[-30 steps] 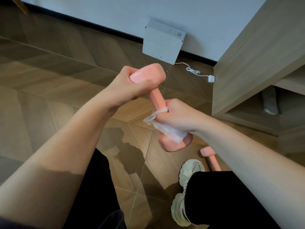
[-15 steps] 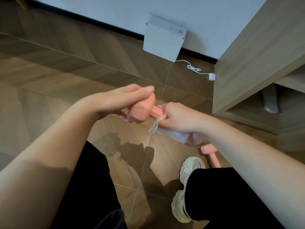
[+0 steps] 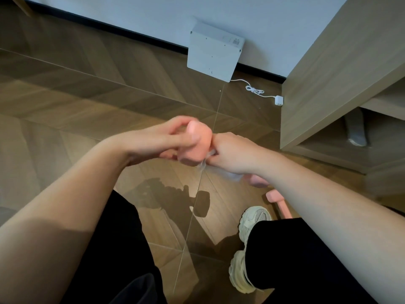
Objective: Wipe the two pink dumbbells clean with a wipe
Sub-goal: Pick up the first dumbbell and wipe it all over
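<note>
Far left: just bare herringbone wood floor [image 3: 65, 102], nothing to deal with there. Moving in, left hand [image 3: 166, 139] up in mid-air, grip curled round the near head of the first pink rubbery dumbbell [image 3: 197, 142], fingers pinching that head from above and the side. A bit motion-blurred, so exact finger placement hard to call. Right next to it, touching, right hand [image 3: 232, 154] with grip pressed closed around the handle, thin white wet wipe [image 3: 208, 161] bunched inside the fist and poking out underneath. Far head of the same dumbbell peeking out below the right wrist. So: held off the floor between both hands, roughly level, above the knees in black trousers [image 3: 109, 249].

Probably mid-way through wiping the handle of the first one. To do it well: keep the left grip firm on the head as the anchor, twist and slide the wipe-wrapped fist along the full shaft, then over both heads including the flat end faces. Worth refolding the wipe to a fresh patch, since it looks crumpled.

Further right and lower: second pink dumbbell [image 3: 278, 202] lying on the floor just beside the chunky cream sneaker [image 3: 252, 218], mostly hidden by the forearm, presumably not done yet. Far right, light wood cabinet [image 3: 339, 73], well apart.
</note>
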The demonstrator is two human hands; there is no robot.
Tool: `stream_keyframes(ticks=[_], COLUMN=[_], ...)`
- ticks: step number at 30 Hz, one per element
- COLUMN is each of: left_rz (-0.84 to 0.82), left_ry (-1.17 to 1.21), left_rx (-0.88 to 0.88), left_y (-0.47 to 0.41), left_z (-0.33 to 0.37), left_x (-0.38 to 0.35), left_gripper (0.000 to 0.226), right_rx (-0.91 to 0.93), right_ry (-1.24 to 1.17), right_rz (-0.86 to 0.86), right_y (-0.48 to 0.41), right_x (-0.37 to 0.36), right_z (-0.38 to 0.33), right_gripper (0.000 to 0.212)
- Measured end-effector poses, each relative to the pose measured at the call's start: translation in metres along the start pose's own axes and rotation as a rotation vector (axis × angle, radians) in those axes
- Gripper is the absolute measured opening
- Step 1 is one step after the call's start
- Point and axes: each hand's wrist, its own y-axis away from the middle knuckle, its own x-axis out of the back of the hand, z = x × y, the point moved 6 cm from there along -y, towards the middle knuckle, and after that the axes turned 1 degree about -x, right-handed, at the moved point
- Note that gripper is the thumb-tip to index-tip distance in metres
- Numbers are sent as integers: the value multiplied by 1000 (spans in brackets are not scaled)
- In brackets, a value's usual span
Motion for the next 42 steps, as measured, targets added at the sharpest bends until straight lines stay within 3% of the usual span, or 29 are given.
stream_keyframes(ticks=[3,6,8,10,13,15,17,20,23,24,26,28,30,32,35,36,40,42], left_rz=[96,102,86,114,101,42,87,94,103,118,165,173,191,175,91,71,85,138], left_ry=[-54,-7,-1,10,23,-34,-108,50,240,166,-36,-56,-14,42,133,149,138,133], left_rx=[-80,92,266,330,79,-81,-108,100,390,361,133,-62,-103,19,354,384,-3,-36], left_y=[2,-2,-2,-2,-4,0,-3,-10,-7,-8,-11,-8,-11,-14,-12,-12,-17,-18], left_z=[5,-9,-21,-27,-15,-4,-4,-18,-33,-35,-26,-10,-8,-16,-35,-38,-18,-14], left_x=[7,1,-5,-2,3,-5,-7,-13,-19,-15,-6,-3,-1,-4,-12,-13,-7,-5], left_gripper=[65,62,73,80,61,61,61,52,71,76,75,67,57,57,81,83,53,52], right_rx=[-23,29,69,94,108,73,58,72,62,61,43,-1,-15,10,25,21,-15,-31], right_ry=[-35,130,202,223,190,138,133,194,231,238,216,144,140,197,231,237,187,161], right_rz=[-24,-6,13,11,-12,-31,-29,8,10,9,2,-16,-18,1,8,-1,-5,4], right_y=[0,4,7,7,6,5,5,6,5,5,4,3,1,-1,-1,-1,1,1], right_x=[-3,-7,-7,-7,-8,-10,-12,-13,-14,-14,-13,-11,-11,-11,-11,-10,-5,-5], right_z=[1,-3,-8,-11,-13,-10,-7,-7,-6,-6,-3,1,4,2,-1,-1,6,7], right_gripper=[15,20,21,16,12,12,13,14,13,14,19,22,23,17,8,8,9,15])
